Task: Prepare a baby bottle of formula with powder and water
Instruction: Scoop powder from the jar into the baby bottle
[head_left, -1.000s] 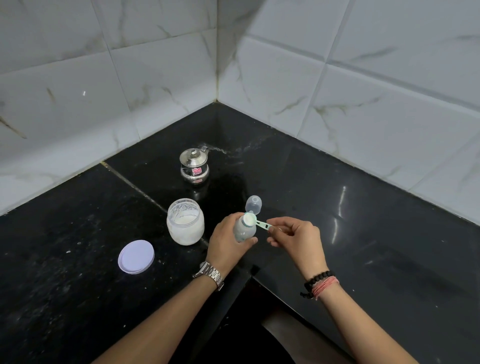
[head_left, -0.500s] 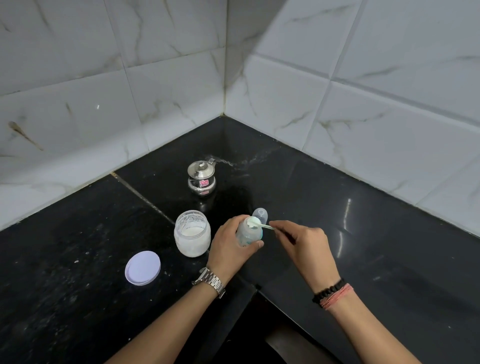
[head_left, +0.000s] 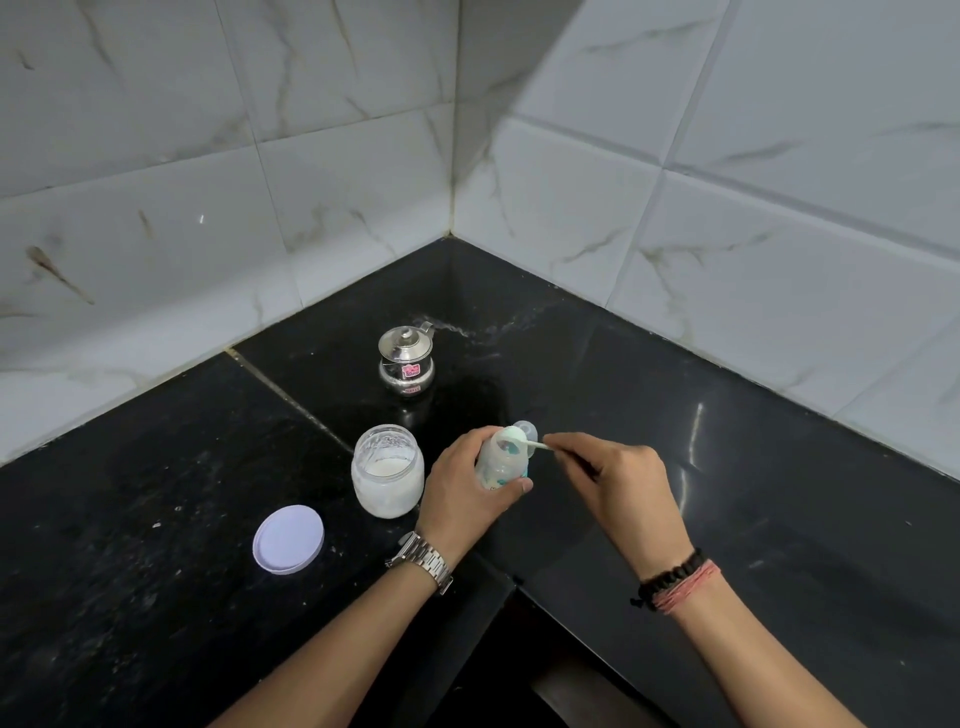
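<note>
My left hand (head_left: 465, 488) grips a small clear baby bottle (head_left: 500, 462) just above the black counter, tilted slightly, its mouth open. My right hand (head_left: 618, 486) pinches the handle of a pale green scoop (head_left: 519, 440), and the scoop's bowl is turned over the bottle's mouth. An open glass jar (head_left: 387, 470) with white powder in it stands to the left of the bottle. Behind the bottle, the clear bottle cap (head_left: 527, 430) is partly hidden.
The jar's lavender lid (head_left: 289, 539) lies flat at the front left. A small lidded steel pot (head_left: 406, 360) stands further back near the tiled corner. The black counter (head_left: 753, 493) drops off at an inner edge near my forearms.
The scoop has moved over the bottle's mouth and tipped; white powder that filled it is no longer seen on it. The bottle has stayed in my left hand.
</note>
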